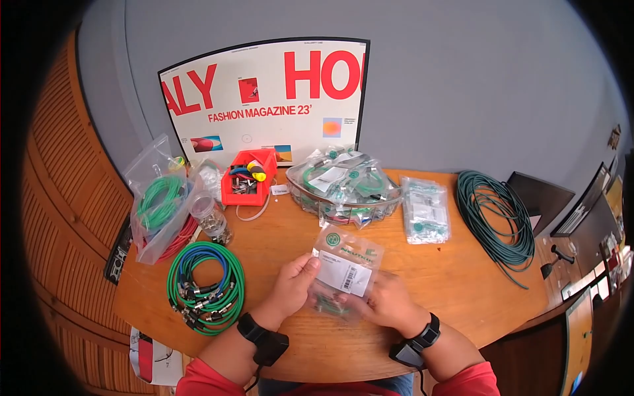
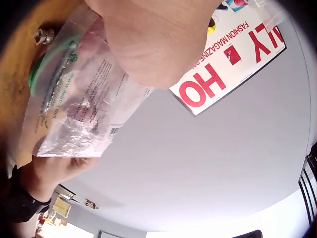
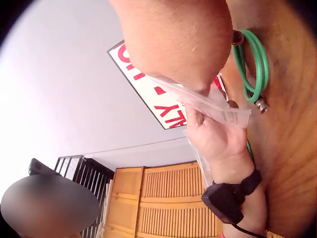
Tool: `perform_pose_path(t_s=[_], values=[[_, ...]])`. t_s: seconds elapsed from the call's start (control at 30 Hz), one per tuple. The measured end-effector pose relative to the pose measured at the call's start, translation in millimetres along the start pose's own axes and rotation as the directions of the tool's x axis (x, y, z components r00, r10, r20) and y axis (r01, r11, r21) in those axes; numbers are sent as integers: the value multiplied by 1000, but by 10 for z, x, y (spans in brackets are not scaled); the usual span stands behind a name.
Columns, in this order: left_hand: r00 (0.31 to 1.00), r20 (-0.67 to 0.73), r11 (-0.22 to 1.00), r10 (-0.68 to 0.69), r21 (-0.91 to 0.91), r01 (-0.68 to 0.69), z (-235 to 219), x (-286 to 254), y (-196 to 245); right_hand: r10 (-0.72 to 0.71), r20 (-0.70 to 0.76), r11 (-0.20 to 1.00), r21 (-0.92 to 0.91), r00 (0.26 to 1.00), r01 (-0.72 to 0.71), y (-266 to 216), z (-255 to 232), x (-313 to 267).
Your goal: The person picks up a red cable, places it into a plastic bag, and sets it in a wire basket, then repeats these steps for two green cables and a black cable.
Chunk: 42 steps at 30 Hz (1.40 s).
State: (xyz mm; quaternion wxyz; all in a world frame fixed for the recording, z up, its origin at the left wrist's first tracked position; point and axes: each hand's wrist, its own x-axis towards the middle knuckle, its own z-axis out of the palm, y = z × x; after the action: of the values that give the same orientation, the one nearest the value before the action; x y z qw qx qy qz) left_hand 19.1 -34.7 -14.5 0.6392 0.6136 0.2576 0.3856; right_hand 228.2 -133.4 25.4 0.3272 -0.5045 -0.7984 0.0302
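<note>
Both hands hold a clear plastic bag [image 1: 347, 272] above the table's front half; it has green print and a white barcode label. My left hand [image 1: 294, 284] pinches its left edge, thumb on the front. At the lower right side, my right hand [image 1: 389, 300] grips it, some fingers hidden behind the plastic. In the left wrist view the bag [image 2: 84, 99] shows its printed, crinkled side. A small coil of green cable [image 3: 255, 64] with a metal connector [image 3: 261, 104] lies on the wood close by the bag in the right wrist view.
Left on the table [image 1: 277, 350] are coiled green and blue cables [image 1: 206, 290], a jar [image 1: 210, 218] and a bag of cables [image 1: 158, 204]. Behind stand a red bin [image 1: 231, 195], a monitor [image 1: 264, 99] and a basket [image 1: 347, 214] of bagged cables. Flat bags [image 1: 426, 211] and a dark cable coil [image 1: 469, 218] lie right.
</note>
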Motion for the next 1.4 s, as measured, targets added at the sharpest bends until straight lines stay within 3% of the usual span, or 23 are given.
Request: perform_pose_path(t_s=[0.07,0.13,0.23,0.37,0.4,0.47,0.6,0.7,0.77,1.0,1.2,1.27,1.33,1.4], values=[[999,-9,999,39,19,-39,-17,3,50,-45,-126,985,158,991,65,3,-25,52],[990,-10,942,-137,-311,127,-39,-7,185,-11,-130,989,147,992,31,17,-50,62],[991,-38,919,-130,-381,106,-32,17,232,36,-91,995,93,995,-28,-26,-110,71],[991,-64,923,-113,-376,81,-16,19,150,-7,-46,1000,14,999,8,-16,-38,48],[989,-43,946,-141,-299,122,-69,8,127,-6,-47,1000,14,999,7,31,-6,26],[985,-25,962,-169,-221,160,-105,4,88,45,-69,994,104,997,-37,126,43,-23],[997,-19,974,-70,-218,64,-114,16,77,198,-88,972,147,976,-184,51,-19,-14],[998,-40,979,-51,-200,42,-86,19,112,218,-6,974,63,976,-217,27,-21,33],[997,-51,980,-52,-195,41,-84,18,111,165,59,980,-123,985,-157,41,22,11],[994,-77,969,-71,-243,51,-83,30,130,256,154,941,-266,954,-210,64,134,-96],[991,-100,958,-86,-281,55,-124,33,99,337,73,925,-209,939,-316,140,125,-71],[989,-108,952,-104,-299,68,-159,47,53,491,37,865,-143,871,-481,149,21,-21],[970,-214,960,-114,-276,52,-185,84,-25,459,-45,884,-77,888,-461,235,15,-19],[968,-222,957,-118,-287,51,-191,102,-55,440,-151,898,49,885,-437,293,13,-9]])
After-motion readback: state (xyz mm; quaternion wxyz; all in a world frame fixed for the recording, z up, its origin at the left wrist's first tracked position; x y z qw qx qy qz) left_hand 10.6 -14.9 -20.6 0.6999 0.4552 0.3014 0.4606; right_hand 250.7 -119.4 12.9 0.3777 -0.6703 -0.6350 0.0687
